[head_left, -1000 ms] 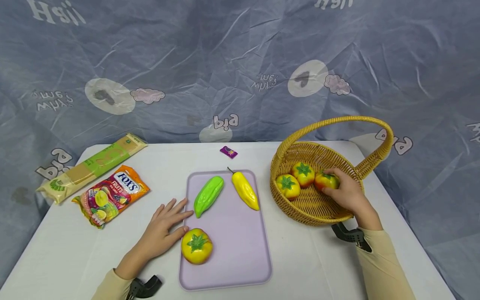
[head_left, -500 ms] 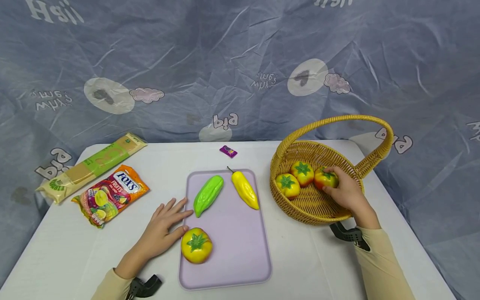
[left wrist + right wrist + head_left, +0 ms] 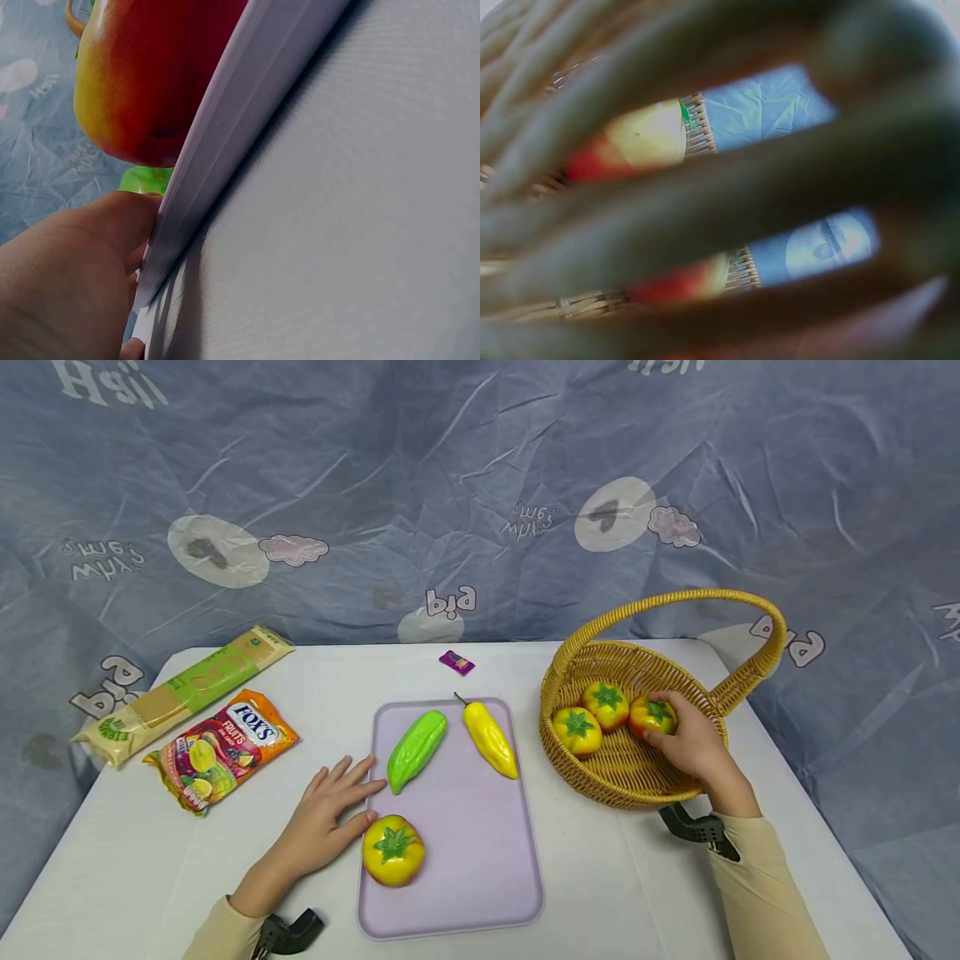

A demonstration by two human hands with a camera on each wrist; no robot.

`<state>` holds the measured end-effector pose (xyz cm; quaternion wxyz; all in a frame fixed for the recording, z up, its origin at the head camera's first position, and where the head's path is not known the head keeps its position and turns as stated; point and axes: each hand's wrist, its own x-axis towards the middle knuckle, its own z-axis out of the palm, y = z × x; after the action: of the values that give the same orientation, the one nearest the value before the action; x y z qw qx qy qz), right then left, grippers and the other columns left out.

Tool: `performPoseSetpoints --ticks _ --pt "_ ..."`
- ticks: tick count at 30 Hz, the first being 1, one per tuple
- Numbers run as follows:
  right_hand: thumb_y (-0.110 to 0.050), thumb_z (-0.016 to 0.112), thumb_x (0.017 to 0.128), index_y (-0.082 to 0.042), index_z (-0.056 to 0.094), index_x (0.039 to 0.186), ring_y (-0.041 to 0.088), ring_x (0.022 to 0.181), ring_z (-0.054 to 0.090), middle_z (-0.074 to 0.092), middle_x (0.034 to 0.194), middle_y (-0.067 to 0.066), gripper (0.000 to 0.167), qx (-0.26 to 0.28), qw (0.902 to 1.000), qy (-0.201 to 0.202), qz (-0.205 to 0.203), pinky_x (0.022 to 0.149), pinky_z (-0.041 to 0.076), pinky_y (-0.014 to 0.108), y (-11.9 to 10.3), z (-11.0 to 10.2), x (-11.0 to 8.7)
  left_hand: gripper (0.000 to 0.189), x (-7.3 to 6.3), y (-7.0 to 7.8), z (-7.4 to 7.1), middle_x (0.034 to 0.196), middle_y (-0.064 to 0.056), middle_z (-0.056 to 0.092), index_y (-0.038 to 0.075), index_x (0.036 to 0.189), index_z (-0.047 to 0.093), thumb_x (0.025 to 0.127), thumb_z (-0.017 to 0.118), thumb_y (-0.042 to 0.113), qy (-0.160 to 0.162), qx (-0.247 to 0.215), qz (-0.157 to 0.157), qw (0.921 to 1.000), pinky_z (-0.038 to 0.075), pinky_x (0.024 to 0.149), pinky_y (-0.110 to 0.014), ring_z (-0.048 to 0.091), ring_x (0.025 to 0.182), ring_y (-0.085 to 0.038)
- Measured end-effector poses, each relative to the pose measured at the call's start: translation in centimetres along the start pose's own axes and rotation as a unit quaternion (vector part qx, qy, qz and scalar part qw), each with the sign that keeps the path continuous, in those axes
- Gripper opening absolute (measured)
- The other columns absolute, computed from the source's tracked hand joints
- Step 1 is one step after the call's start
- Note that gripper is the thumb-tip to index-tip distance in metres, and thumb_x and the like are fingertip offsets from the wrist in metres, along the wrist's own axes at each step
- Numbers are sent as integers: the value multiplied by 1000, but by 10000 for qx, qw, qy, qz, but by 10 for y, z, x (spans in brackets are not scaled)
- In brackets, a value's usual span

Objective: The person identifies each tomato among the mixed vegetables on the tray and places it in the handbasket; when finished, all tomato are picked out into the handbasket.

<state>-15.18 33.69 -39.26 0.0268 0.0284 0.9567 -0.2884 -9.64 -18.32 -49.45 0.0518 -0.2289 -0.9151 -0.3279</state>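
Observation:
My right hand (image 3: 692, 739) reaches into the wicker basket (image 3: 592, 789), its thumb and fingers gripping a red-and-yellow toy tomato (image 3: 651, 718) with a green leafy top. Two similar tomatoes, one in the middle (image 3: 604, 705) and one at the left (image 3: 577, 732), sit beside it. In the right wrist view, basket strands blur across the foreground. My left hand (image 3: 322, 822) lies spread at the left rim of the lilac tray (image 3: 472, 860), thumb tip beside a larger tomato (image 3: 393, 851). The left wrist view shows this thumb (image 3: 124, 217) close against the tray's rim.
A green toy vegetable (image 3: 417, 752) and a yellow pepper (image 3: 491, 740) lie on the tray. Behind it is a small purple candy (image 3: 457, 663). At the left lie a Fox's candy bag (image 3: 225, 752) and a long green-and-tan packet (image 3: 187, 693). The basket's handle (image 3: 675, 599) arches high.
The leftmost tomato in the basket has turned slightly to the right. Both hands stay in nearly the same place, the right one still holding its tomato.

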Motion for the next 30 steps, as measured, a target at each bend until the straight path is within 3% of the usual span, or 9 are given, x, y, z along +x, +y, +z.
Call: performPoseSetpoints --ticks 11,20,30 --pt "-9 72 91 1 42 145 52 120 48 44 143 37 63 65 9999 -113 -25 98 44 70 -1 -3 -1 39 1 1 0 156 -13 50 19 130 71 92 73 27 -5 21 13 10000 19 116 -76 37 146 -51" --pt "-15 75 90 1 43 143 49 120 52 47 142 34 64 -28 9993 -188 -320 97 46 62 -3 -9 -5 39 1 1 -1 156 -13 51 19 129 71 91 73 26 3 2 14 10000 19 116 -76 37 146 -51" --pt "-15 76 89 3 40 146 55 128 46 45 145 37 70 -75 9990 -259 -352 103 40 71 -11 -20 -12 39 0 0 0 156 -13 51 19 129 71 91 74 26 25 -20 36 10000 19 115 -77 38 146 -52"
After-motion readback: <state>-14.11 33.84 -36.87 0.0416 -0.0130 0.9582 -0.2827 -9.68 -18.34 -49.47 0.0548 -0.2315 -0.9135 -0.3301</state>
